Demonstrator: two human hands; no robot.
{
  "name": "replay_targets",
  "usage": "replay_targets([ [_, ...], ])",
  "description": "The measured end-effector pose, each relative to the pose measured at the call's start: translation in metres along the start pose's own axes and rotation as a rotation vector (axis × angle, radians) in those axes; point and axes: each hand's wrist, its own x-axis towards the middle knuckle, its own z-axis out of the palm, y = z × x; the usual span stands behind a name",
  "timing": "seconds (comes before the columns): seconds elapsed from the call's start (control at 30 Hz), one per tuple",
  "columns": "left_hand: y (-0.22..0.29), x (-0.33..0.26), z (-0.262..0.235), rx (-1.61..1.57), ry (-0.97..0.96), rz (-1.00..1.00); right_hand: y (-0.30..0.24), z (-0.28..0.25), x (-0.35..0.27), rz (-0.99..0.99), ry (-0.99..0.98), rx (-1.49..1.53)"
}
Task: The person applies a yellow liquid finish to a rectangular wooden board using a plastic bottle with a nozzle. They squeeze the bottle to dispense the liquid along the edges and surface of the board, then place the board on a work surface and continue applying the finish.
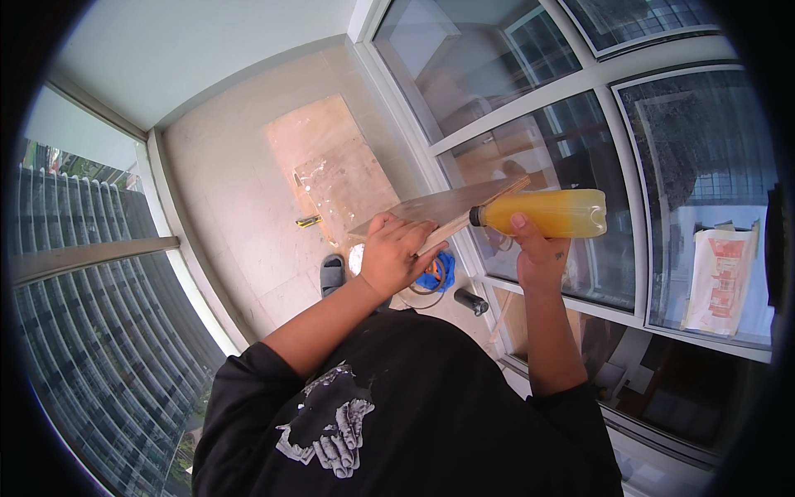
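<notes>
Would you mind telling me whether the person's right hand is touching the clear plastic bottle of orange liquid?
Touching. The head view shows the right hand gripping the clear plastic bottle of orange liquid from below, with a fingertip pressed on its side near the neck.

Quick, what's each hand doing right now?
Left hand: closed on the edge of the flat grey-brown board.
Right hand: closed around the clear plastic bottle of orange liquid, held sideways.
</notes>
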Motion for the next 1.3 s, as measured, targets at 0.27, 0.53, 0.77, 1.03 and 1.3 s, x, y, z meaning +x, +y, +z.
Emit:
replay_targets([
  [0.27, -0.004, -0.005, 0.003, -0.006, 0.013, -0.005, 0.010, -0.013, 0.001, 0.279, 0.165, 0.261],
  [0.53, -0.005, -0.002, -0.001, 0.014, -0.026, -0.024, 0.017, -0.012, 0.002, 0.341, 0.157, 0.295],
  [0.77, -0.005, -0.003, -0.001, 0.006, -0.028, -0.032, 0.019, -0.009, 0.003, 0.337, 0.144, 0.277],
  [1.03, -0.005, -0.004, -0.001, 0.012, -0.045, -0.039, 0.009, 0.001, -0.002, 0.153, 0.064, 0.035],
  [1.3, -0.004, -0.005, 0.000, 0.014, -0.049, -0.042, -0.014, 0.029, -0.010, -0.041, -0.023, -0.212],
])
